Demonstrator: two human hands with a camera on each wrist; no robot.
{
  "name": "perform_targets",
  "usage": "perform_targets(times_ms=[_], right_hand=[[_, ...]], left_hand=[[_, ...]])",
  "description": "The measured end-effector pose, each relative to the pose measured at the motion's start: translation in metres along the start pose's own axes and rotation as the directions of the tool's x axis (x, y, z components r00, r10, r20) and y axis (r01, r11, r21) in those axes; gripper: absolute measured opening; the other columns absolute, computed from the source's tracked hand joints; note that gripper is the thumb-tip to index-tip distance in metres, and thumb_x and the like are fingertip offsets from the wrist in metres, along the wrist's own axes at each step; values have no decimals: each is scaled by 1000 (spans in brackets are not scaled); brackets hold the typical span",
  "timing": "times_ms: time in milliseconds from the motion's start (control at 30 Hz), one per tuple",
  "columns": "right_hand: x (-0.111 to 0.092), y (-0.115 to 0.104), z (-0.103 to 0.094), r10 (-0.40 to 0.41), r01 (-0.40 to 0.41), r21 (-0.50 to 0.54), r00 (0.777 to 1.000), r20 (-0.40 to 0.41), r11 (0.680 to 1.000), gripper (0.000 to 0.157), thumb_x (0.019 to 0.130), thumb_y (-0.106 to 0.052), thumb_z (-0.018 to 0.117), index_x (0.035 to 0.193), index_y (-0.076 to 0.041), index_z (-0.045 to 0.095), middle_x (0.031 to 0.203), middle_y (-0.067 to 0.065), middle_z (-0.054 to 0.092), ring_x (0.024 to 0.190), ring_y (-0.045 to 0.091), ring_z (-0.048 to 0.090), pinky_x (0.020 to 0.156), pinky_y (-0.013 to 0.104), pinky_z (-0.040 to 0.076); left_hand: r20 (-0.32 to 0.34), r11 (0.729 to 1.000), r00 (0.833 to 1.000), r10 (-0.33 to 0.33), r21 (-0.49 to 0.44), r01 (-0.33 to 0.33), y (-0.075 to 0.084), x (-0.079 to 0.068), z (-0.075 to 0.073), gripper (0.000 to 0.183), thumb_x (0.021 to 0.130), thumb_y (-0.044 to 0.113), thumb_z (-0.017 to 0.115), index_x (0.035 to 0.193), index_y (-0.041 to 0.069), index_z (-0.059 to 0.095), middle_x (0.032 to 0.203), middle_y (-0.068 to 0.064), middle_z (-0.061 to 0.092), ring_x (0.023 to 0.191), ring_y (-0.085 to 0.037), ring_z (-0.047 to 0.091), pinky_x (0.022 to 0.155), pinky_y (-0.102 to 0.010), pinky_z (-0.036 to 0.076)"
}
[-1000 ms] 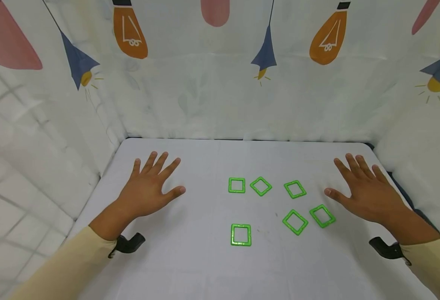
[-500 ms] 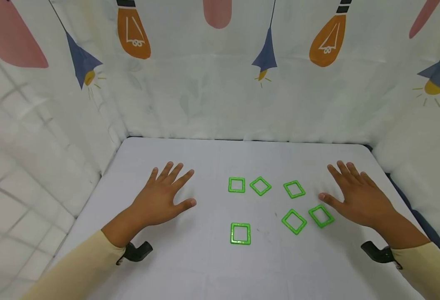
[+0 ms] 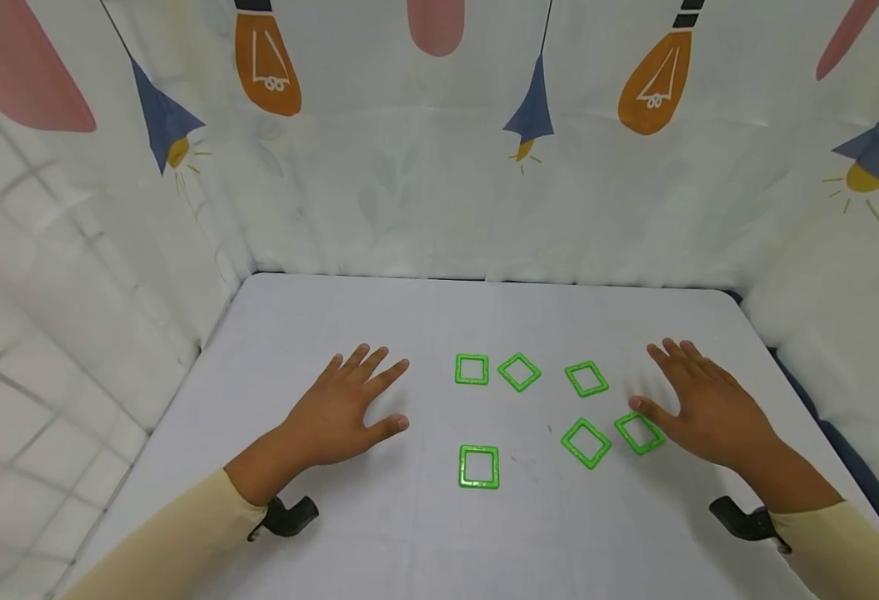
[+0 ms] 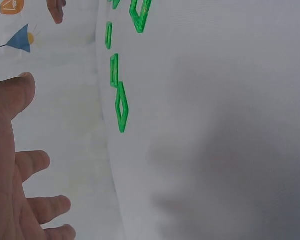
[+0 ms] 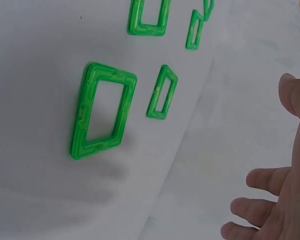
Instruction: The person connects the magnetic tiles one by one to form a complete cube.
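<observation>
Several green square magnetic tiles with hollow centres lie flat on the white table. In the head view, one tile lies far left of the group, with a second, diamond-turned tile beside it. Nearest the wearer is another tile. My left hand hovers to the left of them all, fingers spread, holding nothing. My right hand is over the table on the right, also spread; its thumb overlaps the edge of the rightmost tile in view. The right wrist view shows a tile well apart from that hand's fingers.
A pale patterned curtain with printed bulbs and lamps rises behind the white table and along its sides. Dark wrist-camera mounts hang at both cuffs.
Both hands have moved inward and nearer the wearer, the left one rightward and the right one leftward. The tiles keep their places on the table.
</observation>
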State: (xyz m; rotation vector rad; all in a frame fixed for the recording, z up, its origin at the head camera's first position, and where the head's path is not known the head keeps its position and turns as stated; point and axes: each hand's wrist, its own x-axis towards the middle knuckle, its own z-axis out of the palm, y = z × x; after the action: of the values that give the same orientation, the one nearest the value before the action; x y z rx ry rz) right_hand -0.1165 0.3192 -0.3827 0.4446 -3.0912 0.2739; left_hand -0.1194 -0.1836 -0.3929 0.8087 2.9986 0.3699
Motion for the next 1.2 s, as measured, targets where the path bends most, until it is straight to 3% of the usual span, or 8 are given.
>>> perform_targets(times_ms=[367,933,1200], right_hand=[[-6,-6,16,-8,8,5,1000,-9,1000,94,96,-69,55,158,-2,34,161,30,28,152,48,12,114,68,18],[-12,-14,26,-19,20,26,1000,-19,999,92,96,-67,57,157,-2,36,161,27,29,152,45,14,113,66,21],[-14,-16,28,-19,19,39,1000,-9,999,92,95,-69,56,157,-4,38,163,24,29,153,42,13,114,65,20]], left_hand=[[19,998,998,58,30,-58,9,-1,15,79,96,72,49,161,29,36,165,-12,30,154,-38,15,119,-63,11],[56,992,991,120,-42,-118,22,0,28,78,96,65,57,161,25,36,162,-12,35,153,-37,21,119,-60,16],[70,988,988,141,-74,-136,24,3,35,78,95,67,58,159,26,39,162,-8,37,152,-32,25,120,-53,18]])
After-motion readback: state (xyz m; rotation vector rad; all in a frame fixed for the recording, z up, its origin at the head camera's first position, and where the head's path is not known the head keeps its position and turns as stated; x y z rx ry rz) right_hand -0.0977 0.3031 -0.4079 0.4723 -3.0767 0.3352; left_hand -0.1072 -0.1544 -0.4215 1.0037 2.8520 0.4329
